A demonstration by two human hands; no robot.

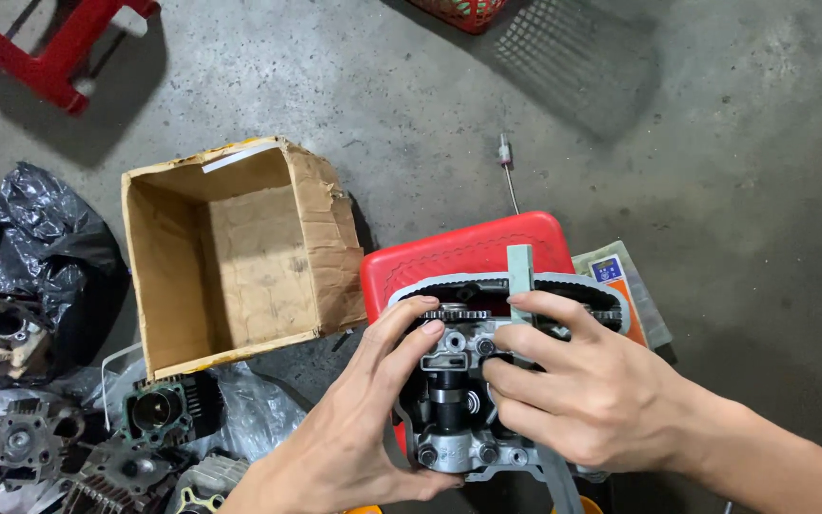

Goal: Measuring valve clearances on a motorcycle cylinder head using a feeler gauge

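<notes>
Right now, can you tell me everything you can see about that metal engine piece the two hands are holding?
The engine piece is a grey cast-metal block, looks like a cylinder head, with bolts at its corners, a toothed sprocket near the top and a shaft down its middle. It looks oily and used. It rests open side up on a red plastic stool. The left hand grips its left side, the right hand covers its right side. A pale flat strip crosses it.

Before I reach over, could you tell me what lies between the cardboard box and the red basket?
Only bare concrete floor separates cardboard box and red basket, head view.
</notes>
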